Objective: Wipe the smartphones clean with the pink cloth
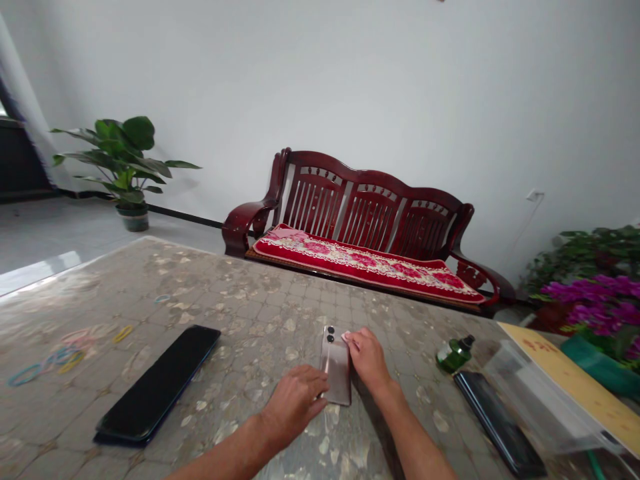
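A pale pinkish-silver phone (337, 373) lies back side up on the patterned tablecloth (260, 320), its dark camera lenses at the far left corner. My left hand (299, 399) rests at the phone's lower left edge, fingertips on it, fingers pressed together. At the upper right corner, my right hand (369, 359) pinches a small pale pink piece (347, 337), perhaps cloth or tissue, against the phone.
To the left lie a large black phone-shaped object (160, 383) and colourful bands (70, 353). On the right are a green bottle (454, 353), a dark case (500, 423), a clear box (537, 400) and purple flowers (600, 300). A wooden bench (370, 213) stands beyond the table.
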`<state>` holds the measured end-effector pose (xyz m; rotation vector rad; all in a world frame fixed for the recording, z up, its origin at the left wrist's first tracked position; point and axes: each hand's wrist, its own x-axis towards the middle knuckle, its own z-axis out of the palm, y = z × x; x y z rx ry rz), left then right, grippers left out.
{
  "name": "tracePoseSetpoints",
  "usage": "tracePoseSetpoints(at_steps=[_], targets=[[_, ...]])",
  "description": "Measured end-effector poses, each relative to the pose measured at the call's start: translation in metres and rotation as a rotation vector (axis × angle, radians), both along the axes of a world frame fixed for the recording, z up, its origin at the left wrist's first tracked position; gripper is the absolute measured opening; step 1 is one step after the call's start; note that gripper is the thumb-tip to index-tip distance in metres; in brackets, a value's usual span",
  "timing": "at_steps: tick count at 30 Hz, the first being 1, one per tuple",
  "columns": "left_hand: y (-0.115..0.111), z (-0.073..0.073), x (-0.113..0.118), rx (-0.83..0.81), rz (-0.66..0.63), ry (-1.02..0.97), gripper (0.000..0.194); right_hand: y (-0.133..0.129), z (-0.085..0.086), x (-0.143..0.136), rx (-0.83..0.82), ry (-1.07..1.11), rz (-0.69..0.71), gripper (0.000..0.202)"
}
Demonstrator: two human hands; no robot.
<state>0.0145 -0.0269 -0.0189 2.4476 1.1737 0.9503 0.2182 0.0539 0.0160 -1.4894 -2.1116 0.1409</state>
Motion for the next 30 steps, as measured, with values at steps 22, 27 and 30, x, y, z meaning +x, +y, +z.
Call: tracePoseSetpoints(at_steps=[22,27,30], targets=[[0.001,0.002,0.001,-0.063,0.007,0.041,0.02,-0.049,0.001,-0.001,-0.054,0.013,0.064,0.025],[0.0,0.004,0.001,-0.063,-0.001,0.042,0.018,-0.054,0.004,-0.009,-0.035,-0.062,0.11,0.026],[0.0,0.004,0.0,-0.054,-0.008,0.033,0.017,-0.042,0.008,-0.02,-0.053,-0.102,0.071,0.025]])
